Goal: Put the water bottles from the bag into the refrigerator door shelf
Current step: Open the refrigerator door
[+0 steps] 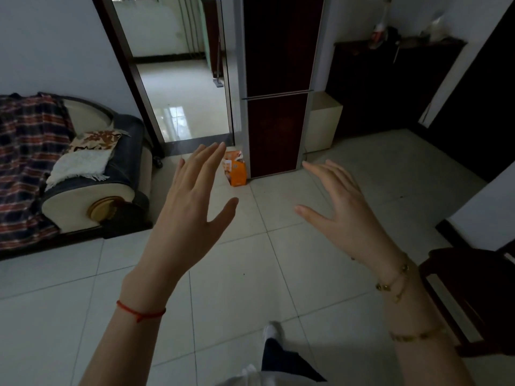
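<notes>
Both hands, left hand point(192, 201) and right hand point(338, 207), spread empty; orange bag point(236, 169) stands upright beside refrigerator point(278, 107).

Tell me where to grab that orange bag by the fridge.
Take the orange bag at its open top edge, coming from above. It stands upright on the floor, pressed close to the refrigerator on its right, so the top is the free side.
</notes>
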Tool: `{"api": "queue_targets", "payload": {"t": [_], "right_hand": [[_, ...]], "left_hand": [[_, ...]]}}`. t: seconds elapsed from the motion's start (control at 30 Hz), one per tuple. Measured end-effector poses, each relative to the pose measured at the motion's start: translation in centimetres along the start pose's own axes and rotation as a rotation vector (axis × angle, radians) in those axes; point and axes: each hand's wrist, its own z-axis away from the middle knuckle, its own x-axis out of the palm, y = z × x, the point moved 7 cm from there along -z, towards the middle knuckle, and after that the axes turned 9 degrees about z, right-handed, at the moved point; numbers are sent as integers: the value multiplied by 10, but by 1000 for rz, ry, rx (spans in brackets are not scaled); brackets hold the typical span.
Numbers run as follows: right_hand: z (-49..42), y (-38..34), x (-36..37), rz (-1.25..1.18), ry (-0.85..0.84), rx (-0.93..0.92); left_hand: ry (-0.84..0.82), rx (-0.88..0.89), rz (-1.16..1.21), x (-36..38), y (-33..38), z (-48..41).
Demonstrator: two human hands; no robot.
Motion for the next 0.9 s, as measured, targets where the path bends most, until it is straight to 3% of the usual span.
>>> {"api": "queue_targets", "payload": {"t": [0.37, 0.9], "right_hand": [[-148, 76, 15, -28, -46, -24], [-327, 120, 94, -52, -142, -51]], "left_hand": [[64, -86, -24, 43, -45, -132], [50, -160, -45, 89, -163, -270]]}}
